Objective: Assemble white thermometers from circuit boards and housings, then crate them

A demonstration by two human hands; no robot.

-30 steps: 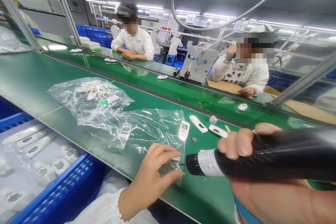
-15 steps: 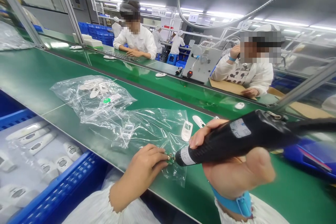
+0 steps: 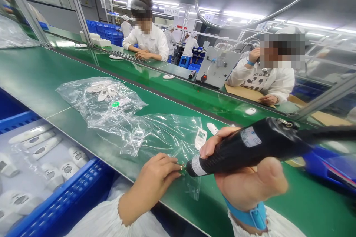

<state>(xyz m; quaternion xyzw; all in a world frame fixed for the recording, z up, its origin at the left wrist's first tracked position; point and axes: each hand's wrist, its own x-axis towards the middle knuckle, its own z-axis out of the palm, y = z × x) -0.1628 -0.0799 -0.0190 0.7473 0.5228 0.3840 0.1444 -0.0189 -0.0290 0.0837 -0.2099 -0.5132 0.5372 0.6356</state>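
A black electric screwdriver [image 3: 230, 152] lies in my right hand [image 3: 247, 185], which is wrapped around its barrel, the thumb sticking out. Its tip end meets a small green circuit board [image 3: 183, 169], and the bit itself cannot be made out. My left hand [image 3: 157, 174] pinches the board's near left edge between fingertips and thumb. Under and beside the board spreads a clear plastic bag [image 3: 167, 129]. Just beyond the screwdriver's nose lies a white plastic housing with a window [image 3: 200, 139], and a second white shell [image 3: 212, 129] rests behind it.
Left of me, a blue crate [image 3: 63, 192] holds several white housings. Another clear bag of white parts [image 3: 101, 90] lies on the green bench [image 3: 25, 66]. Past it runs a green conveyor belt [image 3: 139, 76] carrying white pieces. Two co-workers sit opposite. A blue object [image 3: 328, 166] stands at right.
The view has shifted slightly, so the scene sits a little farther right. Both hands keep their hold, with the screwdriver's nose still against the circuit board.
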